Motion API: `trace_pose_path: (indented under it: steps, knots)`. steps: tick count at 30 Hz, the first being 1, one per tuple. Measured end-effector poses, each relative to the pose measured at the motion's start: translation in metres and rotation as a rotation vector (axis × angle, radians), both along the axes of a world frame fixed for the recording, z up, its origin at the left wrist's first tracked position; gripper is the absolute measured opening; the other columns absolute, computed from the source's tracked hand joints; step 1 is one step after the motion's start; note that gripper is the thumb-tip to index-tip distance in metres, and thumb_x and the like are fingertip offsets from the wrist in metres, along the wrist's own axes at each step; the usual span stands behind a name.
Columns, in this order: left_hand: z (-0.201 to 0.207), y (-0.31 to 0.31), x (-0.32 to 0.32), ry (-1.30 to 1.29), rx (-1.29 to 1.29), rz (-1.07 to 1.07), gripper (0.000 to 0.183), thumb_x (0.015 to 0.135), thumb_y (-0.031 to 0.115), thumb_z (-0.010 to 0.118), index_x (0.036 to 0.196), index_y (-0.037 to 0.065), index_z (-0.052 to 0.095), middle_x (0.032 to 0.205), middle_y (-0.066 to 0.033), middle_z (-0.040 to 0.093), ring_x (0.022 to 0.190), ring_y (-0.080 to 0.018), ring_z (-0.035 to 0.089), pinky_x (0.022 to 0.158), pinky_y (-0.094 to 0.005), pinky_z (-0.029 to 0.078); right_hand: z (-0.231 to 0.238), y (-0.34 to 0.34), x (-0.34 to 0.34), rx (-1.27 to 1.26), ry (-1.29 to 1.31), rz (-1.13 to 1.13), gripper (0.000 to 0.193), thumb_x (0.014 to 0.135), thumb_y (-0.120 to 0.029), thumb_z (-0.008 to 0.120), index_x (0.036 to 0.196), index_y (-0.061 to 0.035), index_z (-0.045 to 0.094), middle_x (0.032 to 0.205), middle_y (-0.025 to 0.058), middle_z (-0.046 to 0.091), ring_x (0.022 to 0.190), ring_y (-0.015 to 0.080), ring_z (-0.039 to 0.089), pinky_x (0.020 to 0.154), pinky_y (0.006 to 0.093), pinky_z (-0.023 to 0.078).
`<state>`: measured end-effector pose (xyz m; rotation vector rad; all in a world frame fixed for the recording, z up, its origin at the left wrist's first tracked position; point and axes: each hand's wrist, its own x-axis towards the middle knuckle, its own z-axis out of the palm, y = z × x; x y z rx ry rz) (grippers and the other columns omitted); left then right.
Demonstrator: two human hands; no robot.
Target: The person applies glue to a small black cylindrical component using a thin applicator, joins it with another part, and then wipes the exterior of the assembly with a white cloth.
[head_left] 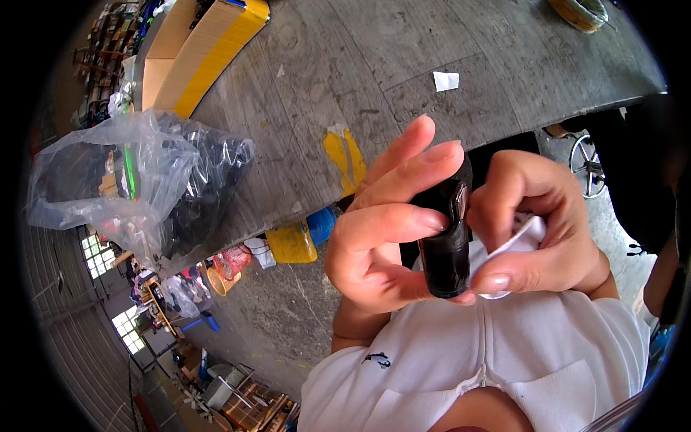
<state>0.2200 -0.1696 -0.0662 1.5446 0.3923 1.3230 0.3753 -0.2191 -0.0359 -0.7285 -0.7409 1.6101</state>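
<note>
My left hand (385, 230) is closed around a glossy black plastic part (445, 266), thumb underneath and fingers along its side. The part is short and rounded, held upright in front of my chest, and its upper end is partly covered by my fingers. My right hand (547, 223) is curled close beside it, pinching a white cloth (529, 234) between thumb and fingers. That thumb's tip is at the lower side of the black part; whether the cloth touches it I cannot tell.
Across the grey table (324, 79) lie a white paper scrap (446, 81) and a tape roll (581, 14). A clear plastic bag (93, 151) with black contents sits at the left edge, near a cardboard box (205, 57). A yellow bin (291, 246) stands below. Another person's dark clothing (640, 151) shows at right.
</note>
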Motion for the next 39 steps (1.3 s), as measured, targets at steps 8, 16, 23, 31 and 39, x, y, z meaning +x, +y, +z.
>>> trace_pose_path:
  steps: [8, 16, 23, 31, 39]
  knots:
    - [0.0, 0.004, -0.004, 0.239, 0.251, 0.106, 0.032, 0.077, 0.022, 0.075, 0.096, 0.007, 0.053, 0.118, -0.0211, 0.06, 0.125, -0.0396, 0.045, 0.104, -0.0437, 0.033, -0.001, 0.012, 0.001, -0.018, -0.359, -0.018, 0.054, 0.045, -0.018, 0.094, 0.059, -0.0117, 0.042, 0.061, -0.0041, 0.049, 0.059, 0.0049, 0.045, 0.052, 0.0221, 0.03]
    - [-0.015, 0.004, -0.005, 0.243, 0.316, 0.119, 0.029, 0.081, 0.027, 0.071, 0.094, 0.007, 0.055, 0.118, -0.0188, 0.061, 0.127, -0.0374, 0.044, 0.107, -0.0408, 0.027, 0.0, 0.015, -0.001, -0.198, -0.219, 0.206, 0.039, 0.061, -0.022, 0.083, 0.087, -0.0002, 0.064, 0.074, 0.0019, 0.063, 0.069, 0.0062, 0.057, 0.06, 0.0198, 0.042]
    - [-0.03, -0.004, 0.01, -0.234, -0.09, -0.198, 0.058, 0.068, 0.041, 0.079, 0.103, 0.006, 0.048, 0.132, -0.0251, 0.048, 0.139, -0.0391, 0.02, 0.114, -0.0484, 0.008, -0.004, 0.019, -0.002, -0.232, -0.028, 0.258, 0.036, 0.069, -0.026, 0.081, 0.084, 0.0021, 0.064, 0.066, 0.001, 0.06, 0.06, 0.0053, 0.054, 0.054, 0.019, 0.04]
    - [-0.028, -0.001, 0.021, -0.608, -0.317, -0.511, 0.063, 0.066, 0.054, 0.075, 0.107, 0.012, 0.05, 0.14, -0.02, 0.04, 0.142, -0.0358, 0.006, 0.113, -0.0501, 0.0, -0.043, 0.014, 0.008, -0.153, -0.091, 0.008, 0.03, 0.087, -0.03, 0.064, 0.072, -0.0039, 0.06, 0.064, -0.0054, 0.052, 0.058, 0.0016, 0.044, 0.049, 0.0202, 0.031]
    - [-0.029, -0.001, 0.019, -0.678, -0.443, -0.567, 0.069, 0.063, 0.057, 0.076, 0.112, 0.015, 0.053, 0.137, -0.0206, 0.044, 0.142, -0.0368, 0.007, 0.113, -0.0524, -0.005, -0.048, 0.029, 0.035, -0.187, -0.104, -0.105, 0.027, 0.088, -0.032, 0.062, 0.076, -0.0078, 0.062, 0.063, -0.0039, 0.054, 0.052, 0.0022, 0.048, 0.043, 0.0189, 0.033]
